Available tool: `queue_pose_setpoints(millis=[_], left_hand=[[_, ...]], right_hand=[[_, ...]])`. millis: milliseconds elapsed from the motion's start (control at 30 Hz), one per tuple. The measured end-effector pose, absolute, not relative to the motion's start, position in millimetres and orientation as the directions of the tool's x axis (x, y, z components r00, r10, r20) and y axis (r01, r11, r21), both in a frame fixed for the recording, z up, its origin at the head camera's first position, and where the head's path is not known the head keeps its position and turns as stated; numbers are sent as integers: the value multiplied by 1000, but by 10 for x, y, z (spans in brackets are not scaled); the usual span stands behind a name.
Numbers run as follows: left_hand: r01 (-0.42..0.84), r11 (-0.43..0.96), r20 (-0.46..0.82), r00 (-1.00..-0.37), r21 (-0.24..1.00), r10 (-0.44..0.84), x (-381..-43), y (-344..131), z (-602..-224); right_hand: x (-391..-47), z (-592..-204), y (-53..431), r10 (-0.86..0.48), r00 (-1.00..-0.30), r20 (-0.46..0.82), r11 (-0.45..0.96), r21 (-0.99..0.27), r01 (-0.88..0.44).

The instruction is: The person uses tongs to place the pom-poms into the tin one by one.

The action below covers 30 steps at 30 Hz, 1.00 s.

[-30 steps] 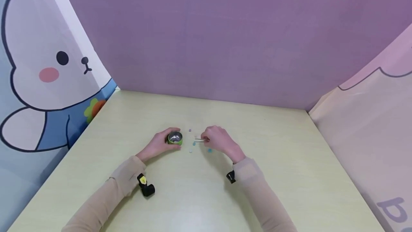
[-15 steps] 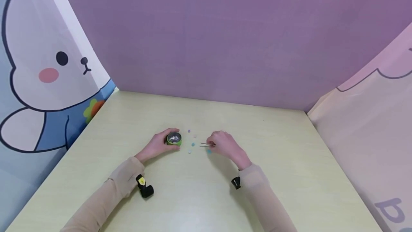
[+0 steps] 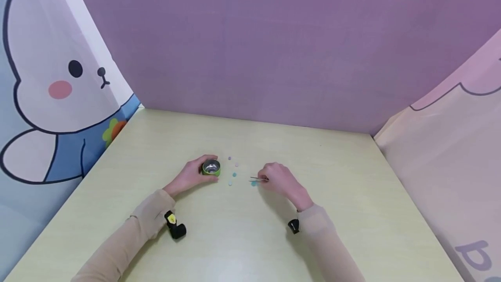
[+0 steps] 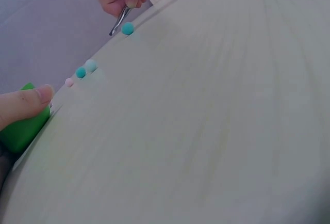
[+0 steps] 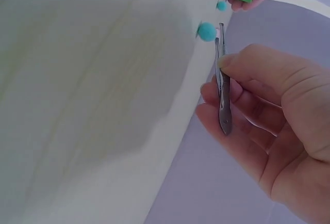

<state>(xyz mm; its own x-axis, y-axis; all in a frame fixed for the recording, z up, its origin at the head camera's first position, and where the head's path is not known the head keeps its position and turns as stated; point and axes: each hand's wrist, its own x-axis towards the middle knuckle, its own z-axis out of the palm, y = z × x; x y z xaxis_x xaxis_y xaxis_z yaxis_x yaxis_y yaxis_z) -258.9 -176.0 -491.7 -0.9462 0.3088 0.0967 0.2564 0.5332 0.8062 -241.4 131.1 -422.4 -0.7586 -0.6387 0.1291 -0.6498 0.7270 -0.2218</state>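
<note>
In the head view, my left hand point(image 3: 192, 173) grips a small green container point(image 3: 211, 168) with a shiny metal inside, thumb and fingers on either side of it. My right hand point(image 3: 281, 180) pinches metal tweezers point(image 5: 224, 90) between thumb and fingers. Their tips are apart and point left, close to the largest turquoise ball point(image 5: 207, 31); whether they touch it I cannot tell. Between the hands lie smaller balls: a purple one point(image 3: 229, 158), a pink one point(image 3: 236, 165), a teal one point(image 3: 234, 174) and a pale blue one point(image 3: 230, 183).
A pale wood-look table point(image 3: 242, 238) bears everything. Behind it rises a purple backdrop point(image 3: 274, 47); a cartoon-printed sheet point(image 3: 35, 99) stands at the left and a pale pink one point(image 3: 454, 151) at the right. Black wrist devices point(image 3: 176, 226) hang under the sleeves.
My right hand has moved right and nearer to me, bringing the tweezers from beside the small balls to the largest turquoise one. The left hand and container have stayed almost still.
</note>
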Motion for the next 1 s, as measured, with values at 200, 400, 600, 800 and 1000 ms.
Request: queue_pose_setpoints(millis=[200, 400, 600, 800, 1000], left_hand=[[245, 533, 87, -949, 810, 304, -2588, -1760, -4895], [244, 531, 85, -948, 812, 306, -2583, -1761, -4894], [244, 531, 83, -948, 812, 308, -2579, -1764, -4903], [243, 535, 83, -949, 809, 305, -2560, -1762, -4884], [239, 543, 78, -950, 805, 302, -2555, -1743, -4887]], right_hand=[[-2406, -4240, 1344, -643, -757, 119, 724, -227, -651], [-2388, -4257, 1364, -650, -754, 89, 718, -250, -649], [-2372, -4260, 1367, -661, -744, 91, 711, -239, -661], [-2368, -4264, 1354, -667, -736, 117, 702, -232, -673], [-2401, -4261, 1331, -676, -723, 144, 689, -225, -689]])
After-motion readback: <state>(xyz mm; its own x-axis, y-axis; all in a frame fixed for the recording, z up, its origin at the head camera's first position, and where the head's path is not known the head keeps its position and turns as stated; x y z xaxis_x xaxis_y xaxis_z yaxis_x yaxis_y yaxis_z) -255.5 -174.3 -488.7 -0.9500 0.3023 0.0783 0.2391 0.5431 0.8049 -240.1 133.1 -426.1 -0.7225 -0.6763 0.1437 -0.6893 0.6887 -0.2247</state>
